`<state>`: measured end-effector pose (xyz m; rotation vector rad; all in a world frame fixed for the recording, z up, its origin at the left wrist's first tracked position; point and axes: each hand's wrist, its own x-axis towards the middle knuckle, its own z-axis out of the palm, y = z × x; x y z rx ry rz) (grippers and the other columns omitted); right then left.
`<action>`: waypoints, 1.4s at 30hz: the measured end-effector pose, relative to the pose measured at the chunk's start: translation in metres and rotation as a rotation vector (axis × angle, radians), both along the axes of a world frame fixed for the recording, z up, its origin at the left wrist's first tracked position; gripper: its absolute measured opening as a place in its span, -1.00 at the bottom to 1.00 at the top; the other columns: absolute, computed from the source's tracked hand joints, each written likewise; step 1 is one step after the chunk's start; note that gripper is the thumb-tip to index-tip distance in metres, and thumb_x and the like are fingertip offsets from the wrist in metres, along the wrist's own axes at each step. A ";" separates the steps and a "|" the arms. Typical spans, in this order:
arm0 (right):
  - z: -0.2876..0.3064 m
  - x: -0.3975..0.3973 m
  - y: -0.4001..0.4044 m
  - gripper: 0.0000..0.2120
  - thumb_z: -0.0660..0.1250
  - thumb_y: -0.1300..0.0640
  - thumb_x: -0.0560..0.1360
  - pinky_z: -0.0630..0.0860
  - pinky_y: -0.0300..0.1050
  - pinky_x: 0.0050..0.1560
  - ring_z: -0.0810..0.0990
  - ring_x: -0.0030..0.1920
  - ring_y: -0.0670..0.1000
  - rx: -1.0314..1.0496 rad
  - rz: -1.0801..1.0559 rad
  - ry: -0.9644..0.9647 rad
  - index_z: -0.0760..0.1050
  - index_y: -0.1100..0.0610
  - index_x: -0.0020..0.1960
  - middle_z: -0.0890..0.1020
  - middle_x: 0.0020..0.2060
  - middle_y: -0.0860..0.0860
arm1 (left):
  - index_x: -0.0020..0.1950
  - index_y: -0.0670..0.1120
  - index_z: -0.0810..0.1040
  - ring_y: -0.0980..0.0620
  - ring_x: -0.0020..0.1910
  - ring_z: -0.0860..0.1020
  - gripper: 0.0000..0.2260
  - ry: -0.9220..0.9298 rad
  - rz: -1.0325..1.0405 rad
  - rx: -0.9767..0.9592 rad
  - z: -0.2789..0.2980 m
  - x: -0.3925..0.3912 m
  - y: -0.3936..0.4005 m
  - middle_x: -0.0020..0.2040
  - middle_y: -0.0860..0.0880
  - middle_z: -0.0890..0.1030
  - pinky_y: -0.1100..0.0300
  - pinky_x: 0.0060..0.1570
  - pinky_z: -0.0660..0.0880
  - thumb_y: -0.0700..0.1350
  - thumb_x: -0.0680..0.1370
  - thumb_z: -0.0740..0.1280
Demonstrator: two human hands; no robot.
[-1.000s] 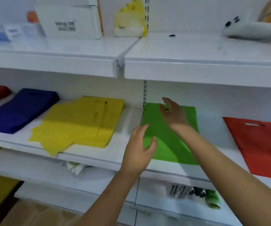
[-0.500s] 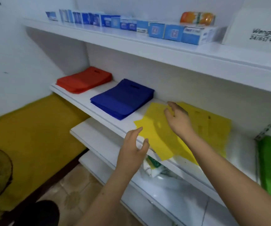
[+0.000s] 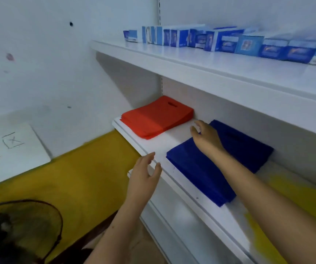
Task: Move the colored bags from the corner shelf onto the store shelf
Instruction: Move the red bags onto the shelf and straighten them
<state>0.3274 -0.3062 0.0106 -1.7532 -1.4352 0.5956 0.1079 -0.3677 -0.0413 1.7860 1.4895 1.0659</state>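
- Red bags (image 3: 156, 117) and blue bags (image 3: 220, 164) lay stacked on the corner shelf (image 3: 153, 147); we judged neither moved yet.
- Right hand (image 3: 207, 139) hovered over blue, left hand (image 3: 144, 178) before the shelf edge; fingers loosely spread, holding nothing.

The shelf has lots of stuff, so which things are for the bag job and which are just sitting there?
For the job: flat red fabric bags, flat dark blue fabric bags, yellow bags.
Just there: blue-and-white cardboard boxes, black wire fan, white scribbled board.
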 end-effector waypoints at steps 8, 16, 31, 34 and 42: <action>-0.034 -0.048 0.134 -0.49 0.16 -0.06 0.62 0.31 -0.05 0.39 0.36 0.41 0.06 -0.056 -0.044 -0.117 0.25 0.12 0.51 0.38 0.43 0.09 | 0.42 0.00 0.47 0.12 0.22 0.50 -0.61 -0.025 0.056 0.001 -0.021 -0.061 0.145 0.29 0.06 0.51 0.02 0.22 0.54 0.05 0.61 0.29; -0.068 -0.052 0.225 -0.27 0.23 -0.15 0.57 0.18 0.06 0.47 0.15 0.51 0.17 -0.147 -0.244 -0.378 0.05 0.19 0.56 0.14 0.54 0.18 | 0.42 -0.09 0.47 0.00 0.33 0.43 -0.56 0.142 -0.028 0.119 -0.027 -0.087 0.298 0.35 -0.04 0.47 0.22 0.26 0.33 0.03 0.57 0.35; -0.106 -0.052 0.264 -0.06 0.19 -0.46 0.41 -0.08 0.23 0.49 -0.02 0.55 0.17 -0.440 -0.402 -0.386 -0.06 -0.01 0.59 -0.06 0.58 -0.09 | 0.61 -0.05 0.15 -0.04 0.61 -0.08 -0.29 0.611 -0.211 0.080 -0.074 -0.091 0.414 0.62 0.04 0.11 -0.19 0.54 -0.13 0.33 0.58 0.13; -0.110 -0.053 0.262 -0.12 0.21 -0.43 0.42 -0.05 0.21 0.48 0.04 0.54 0.14 -0.393 -0.436 -0.369 0.05 -0.03 0.57 0.04 0.57 -0.09 | 0.60 -0.05 0.20 -0.03 0.60 -0.04 -0.32 0.612 -0.219 0.117 -0.078 -0.092 0.415 0.61 0.05 0.18 -0.19 0.52 -0.13 0.32 0.59 0.09; -0.110 -0.083 0.255 -0.67 0.14 -0.09 0.62 0.12 0.01 0.43 0.33 0.40 0.03 -0.198 -0.604 -0.482 0.53 -0.04 0.29 0.51 0.33 -0.09 | 0.41 -0.14 0.50 -0.06 0.58 0.14 -0.51 0.520 -0.331 0.286 -0.073 -0.084 0.400 0.40 -0.01 0.52 -0.22 0.53 -0.04 0.07 0.62 0.05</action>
